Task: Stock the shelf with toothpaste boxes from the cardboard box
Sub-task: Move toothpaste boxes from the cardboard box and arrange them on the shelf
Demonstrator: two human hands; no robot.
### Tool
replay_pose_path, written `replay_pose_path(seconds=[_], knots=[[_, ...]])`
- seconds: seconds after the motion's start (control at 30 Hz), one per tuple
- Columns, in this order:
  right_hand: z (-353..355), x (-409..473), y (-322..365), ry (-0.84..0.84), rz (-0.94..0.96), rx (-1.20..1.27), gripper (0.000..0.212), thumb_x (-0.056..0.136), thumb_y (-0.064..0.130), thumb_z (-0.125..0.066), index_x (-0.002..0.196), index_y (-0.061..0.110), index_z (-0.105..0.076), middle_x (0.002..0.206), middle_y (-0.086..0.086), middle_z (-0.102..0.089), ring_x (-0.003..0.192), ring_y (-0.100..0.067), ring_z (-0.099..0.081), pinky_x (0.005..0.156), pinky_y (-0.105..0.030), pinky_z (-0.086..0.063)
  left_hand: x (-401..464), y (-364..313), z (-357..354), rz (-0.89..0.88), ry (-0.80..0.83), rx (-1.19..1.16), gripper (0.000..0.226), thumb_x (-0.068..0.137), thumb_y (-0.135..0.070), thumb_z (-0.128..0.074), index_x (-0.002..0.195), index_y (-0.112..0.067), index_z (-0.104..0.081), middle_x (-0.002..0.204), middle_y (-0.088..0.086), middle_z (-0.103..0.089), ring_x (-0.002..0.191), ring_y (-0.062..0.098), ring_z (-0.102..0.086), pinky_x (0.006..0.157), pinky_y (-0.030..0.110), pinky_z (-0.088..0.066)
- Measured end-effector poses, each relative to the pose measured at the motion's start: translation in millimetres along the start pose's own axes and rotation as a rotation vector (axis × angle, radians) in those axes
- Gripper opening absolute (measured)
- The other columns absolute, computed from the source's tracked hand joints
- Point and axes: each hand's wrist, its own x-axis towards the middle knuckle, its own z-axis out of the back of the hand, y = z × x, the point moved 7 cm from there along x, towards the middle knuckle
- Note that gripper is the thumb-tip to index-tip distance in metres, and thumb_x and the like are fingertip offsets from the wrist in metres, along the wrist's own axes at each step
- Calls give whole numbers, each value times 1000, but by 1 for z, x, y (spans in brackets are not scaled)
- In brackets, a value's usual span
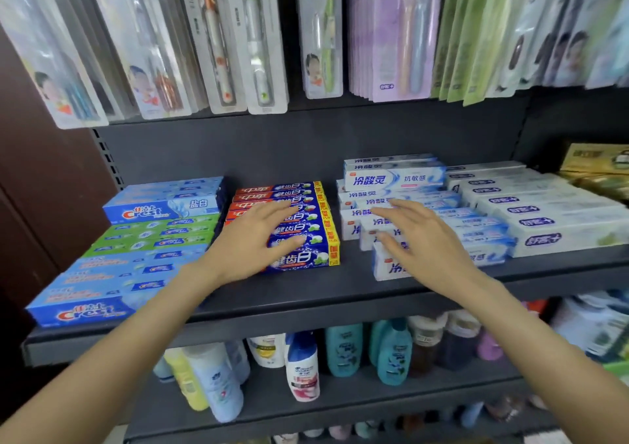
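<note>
The dark shelf (340,293) carries rows of toothpaste boxes. My left hand (253,239) lies flat with straight fingers on the stack of dark blue and red boxes (306,256) in the middle. My right hand (420,237) reaches over the white and blue boxes (394,179) to the right, fingers spread and straight, resting on or just above them. Neither hand holds a box. The cardboard box is out of view.
Blue and green Crest boxes (153,236) fill the shelf's left part, white boxes (544,212) the right, gold boxes (599,164) the far right. Toothbrush packs (258,35) hang above. Shampoo bottles (303,365) stand on the shelf below.
</note>
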Motion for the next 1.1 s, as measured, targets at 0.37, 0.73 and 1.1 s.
replay_pose_path(seconds=[0.37, 0.73, 1.1], knots=[[53, 15, -126, 109, -45, 66, 47, 95, 26, -52, 140, 22, -40, 140, -2, -45, 120, -23, -48, 88, -31, -38, 87, -82, -3, 219, -256, -365, 59, 88, -26, -60, 141, -22, -35, 136, 3, -52, 122, 16, -51, 101, 33, -42], [-37, 125, -192, 397, -352, 89, 90, 87, 33, -63, 150, 28, 1, 155, -19, -10, 139, -36, -25, 108, -38, -33, 192, -20, -88, 460, 43, -441, 102, 79, -36, -71, 150, -14, -2, 152, 13, -26, 140, 33, -21, 108, 37, -27], [-57, 153, -202, 403, -235, 33, 85, 76, 39, -75, 146, 23, -28, 146, -12, -30, 134, -27, -33, 106, -28, -30, 202, -19, -111, 363, 37, -498, 92, 83, -41, -67, 149, -25, -5, 152, 14, -17, 127, 30, -44, 98, 29, -36]])
